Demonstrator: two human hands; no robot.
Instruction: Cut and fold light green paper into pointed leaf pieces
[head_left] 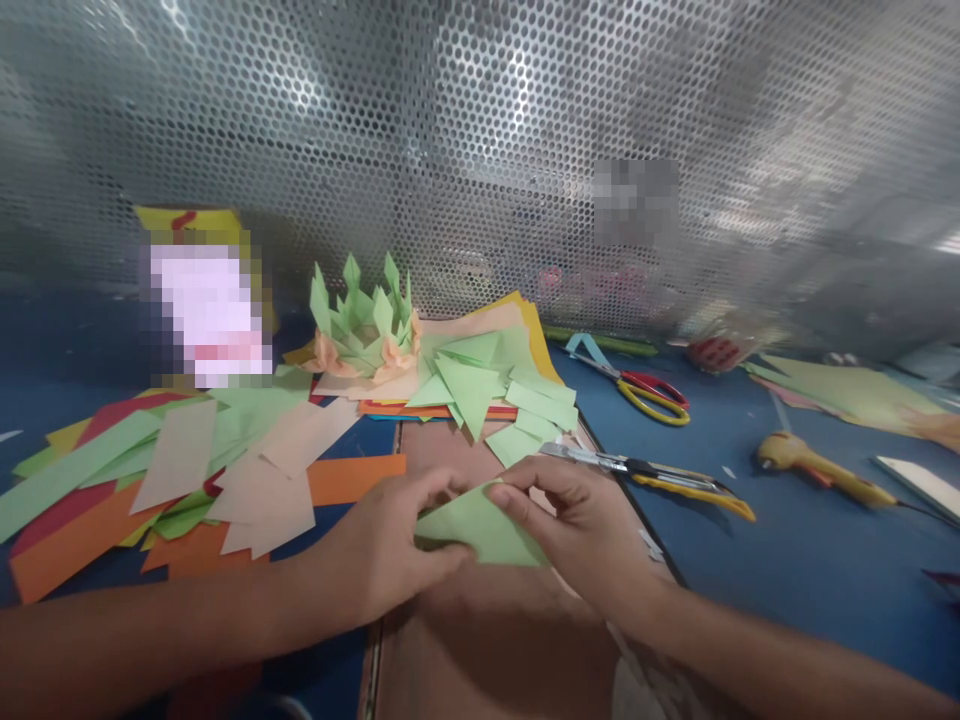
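A folded piece of light green paper (pixel 484 530) is held between my two hands, low over a brown board (pixel 487 630). My left hand (pixel 397 535) has its fingers and thumb curled on the paper's left end. At the upper right edge, my right hand (pixel 577 510) pinches it between thumb and fingers. Just beyond lie green paper triangles (pixel 469 385) and small green paper rectangles (pixel 544 400). Behind them stands a paper model (pixel 367 320) with green points and peach folded pieces around its base. A utility knife (pixel 652 475) lies close to my right hand.
Loose coloured paper strips (pixel 180 455) are heaped at left. To the right, scissors (pixel 637 390) and a yellow glue gun (pixel 825 470) rest on the blue table (pixel 720 570). More paper sheets (pixel 862 390) lie farther right. A perforated metal panel (pixel 450 130) rises behind.
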